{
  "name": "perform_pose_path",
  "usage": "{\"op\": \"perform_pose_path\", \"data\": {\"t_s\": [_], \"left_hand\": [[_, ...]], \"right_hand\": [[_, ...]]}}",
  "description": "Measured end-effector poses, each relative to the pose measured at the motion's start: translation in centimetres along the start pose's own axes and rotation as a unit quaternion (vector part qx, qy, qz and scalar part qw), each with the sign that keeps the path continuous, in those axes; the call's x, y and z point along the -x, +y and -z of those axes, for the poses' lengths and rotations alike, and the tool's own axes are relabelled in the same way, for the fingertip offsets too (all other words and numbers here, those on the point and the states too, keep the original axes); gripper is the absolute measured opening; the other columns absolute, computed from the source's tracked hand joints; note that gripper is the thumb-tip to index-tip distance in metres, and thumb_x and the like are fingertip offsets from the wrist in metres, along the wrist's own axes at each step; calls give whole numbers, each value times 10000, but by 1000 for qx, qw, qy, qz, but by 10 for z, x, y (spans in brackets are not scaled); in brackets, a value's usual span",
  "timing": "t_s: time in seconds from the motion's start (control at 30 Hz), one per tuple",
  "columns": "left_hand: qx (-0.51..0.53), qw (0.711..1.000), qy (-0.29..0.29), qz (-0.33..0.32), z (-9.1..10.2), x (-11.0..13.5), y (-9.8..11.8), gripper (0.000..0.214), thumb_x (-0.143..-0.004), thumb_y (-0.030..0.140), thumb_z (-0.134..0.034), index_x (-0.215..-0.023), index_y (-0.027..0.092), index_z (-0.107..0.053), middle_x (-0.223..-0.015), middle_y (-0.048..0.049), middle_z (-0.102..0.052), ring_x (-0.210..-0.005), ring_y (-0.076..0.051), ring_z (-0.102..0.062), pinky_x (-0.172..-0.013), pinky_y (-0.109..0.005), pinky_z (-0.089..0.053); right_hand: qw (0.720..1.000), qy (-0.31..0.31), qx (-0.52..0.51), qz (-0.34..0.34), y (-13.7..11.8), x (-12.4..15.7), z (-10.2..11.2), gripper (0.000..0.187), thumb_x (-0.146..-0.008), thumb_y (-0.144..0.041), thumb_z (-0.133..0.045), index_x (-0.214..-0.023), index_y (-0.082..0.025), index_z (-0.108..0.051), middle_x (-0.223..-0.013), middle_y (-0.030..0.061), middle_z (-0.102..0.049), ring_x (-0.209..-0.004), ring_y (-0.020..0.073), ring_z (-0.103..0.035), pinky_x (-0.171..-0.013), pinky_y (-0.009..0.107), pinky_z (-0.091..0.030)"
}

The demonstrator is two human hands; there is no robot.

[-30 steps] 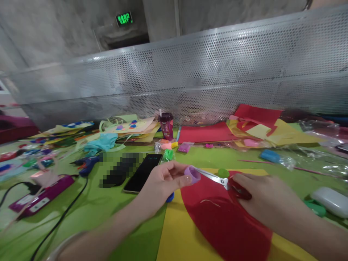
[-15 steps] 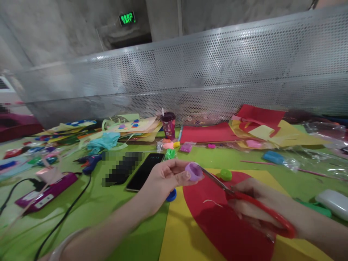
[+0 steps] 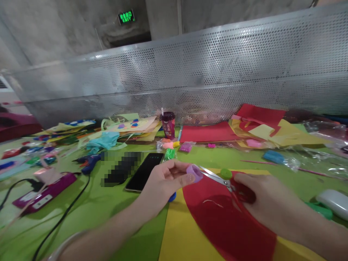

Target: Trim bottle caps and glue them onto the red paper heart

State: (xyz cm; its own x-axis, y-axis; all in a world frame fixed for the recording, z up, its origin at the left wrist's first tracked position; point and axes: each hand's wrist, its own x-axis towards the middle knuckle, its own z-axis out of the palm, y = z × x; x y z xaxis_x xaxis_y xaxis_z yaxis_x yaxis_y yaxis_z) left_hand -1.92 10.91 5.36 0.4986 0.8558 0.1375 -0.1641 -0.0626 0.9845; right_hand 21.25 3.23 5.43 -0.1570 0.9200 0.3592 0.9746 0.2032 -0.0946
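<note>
My left hand (image 3: pixel 164 179) pinches a small hollow purple cap (image 3: pixel 194 172) between thumb and fingers. In my right hand (image 3: pixel 269 203) is a pair of red-handled scissors (image 3: pixel 216 177), fingers wrapped round the handles. The scissor blades are parted and their tips are close to the cap's open side; I cannot tell whether they touch it. Below lies a large rounded red paper shape (image 3: pixel 217 224) on a yellow sheet (image 3: pixel 176 232), with a thin pale strip (image 3: pixel 213 202) on the red. A green cap (image 3: pixel 226 174) sits behind the scissors. A blue cap (image 3: pixel 172 197) is partly hidden by my left hand.
Left are a phone (image 3: pixel 145 172), a glue gun (image 3: pixel 91 162) and a purple power strip (image 3: pixel 45 192) with cords. A drink cup (image 3: pixel 168 125), paper stacks (image 3: pixel 136 128) and red sheets (image 3: pixel 209 132) line the back before a perforated metal panel (image 3: pixel 174 79). A white object (image 3: pixel 333 203) lies right.
The scissor blades have parted more, and their tips have drawn slightly away from the cap. My right hand has turned and risen a little. My left hand has barely moved.
</note>
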Motion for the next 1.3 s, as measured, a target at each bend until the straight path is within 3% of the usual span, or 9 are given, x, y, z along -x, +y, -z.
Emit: {"op": "perform_pose_path", "data": {"t_s": [0.1,0.4,0.57,0.83,1.3], "left_hand": [[-8,1000,-5,-1,0,0,0,207,-706,287,-793,-868,196,-700,-926,-42,-752,-873,-170,-688,-806,-270,-524],[-38,999,-12,11,-3,2,4,218,-714,284,-787,-881,174,-701,-905,-55,-763,-867,-168,-697,-817,-267,-524],[-42,999,-8,13,-5,4,4,241,-718,306,-783,-904,176,-703,-904,-54,-762,-881,-174,-698,-824,-273,-528],[-20,1000,9,3,-6,4,3,206,-714,289,-787,-864,181,-694,-892,-36,-763,-841,-149,-699,-786,-242,-531],[-28,999,17,12,-7,4,5,196,-707,261,-785,-851,166,-692,-877,-51,-765,-829,-153,-698,-789,-253,-527]], "right_hand": [[995,19,93,38,5,2,-2,104,-750,-152,-478,-678,-221,-507,-572,10,-588,-454,177,-539,-427,262,-304],[955,168,199,140,4,5,2,109,-750,-170,-421,-673,-228,-471,-522,12,-558,-396,193,-531,-419,295,-229],[955,165,196,151,1,8,1,122,-761,-148,-409,-693,-216,-484,-540,9,-557,-434,189,-572,-439,308,-289],[964,150,191,109,-1,6,3,132,-762,-184,-411,-695,-221,-518,-539,12,-598,-393,213,-565,-404,291,-235],[949,181,216,141,-2,9,2,213,-814,-130,-321,-694,-223,-471,-525,-3,-559,-392,175,-558,-409,302,-274]]}}
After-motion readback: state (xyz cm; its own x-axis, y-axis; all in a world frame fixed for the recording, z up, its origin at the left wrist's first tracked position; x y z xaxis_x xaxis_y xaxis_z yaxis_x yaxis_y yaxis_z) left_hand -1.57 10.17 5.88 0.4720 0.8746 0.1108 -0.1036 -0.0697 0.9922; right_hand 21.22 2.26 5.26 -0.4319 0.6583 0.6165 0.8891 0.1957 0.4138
